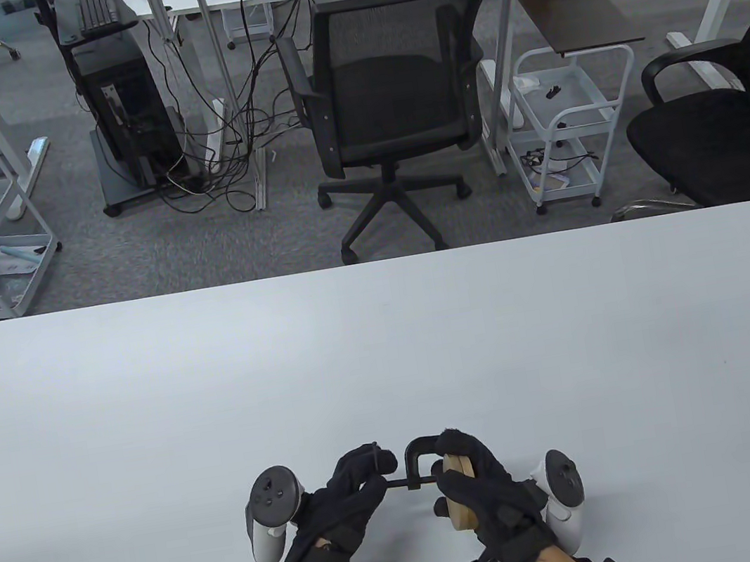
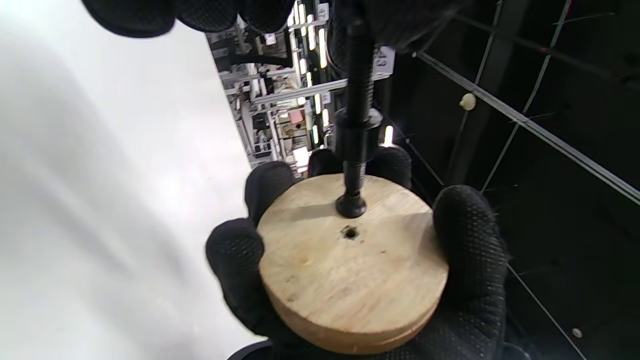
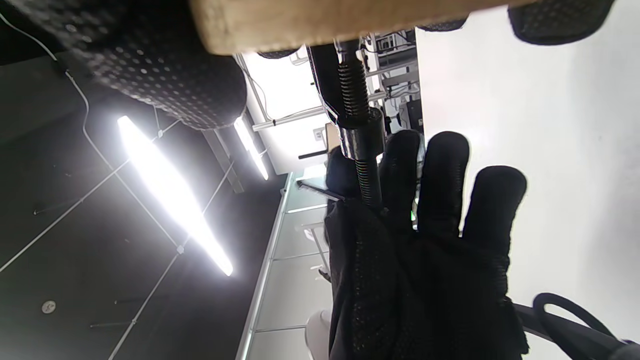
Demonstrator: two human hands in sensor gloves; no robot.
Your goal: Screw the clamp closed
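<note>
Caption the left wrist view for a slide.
Clamp screw tip meets the wooden disc held by the right hand.

No text, label, brand or number can be read in any view; a small white tag (image 2: 382,59) behind the screw in the left wrist view is too blurred.

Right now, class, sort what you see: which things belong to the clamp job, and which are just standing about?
Part of the job:
- clamp
- its screw
- wooden disc
- left hand on the screw end
- right hand holding the disc

Standing about:
- office chair
- white cart
- computer tower
</note>
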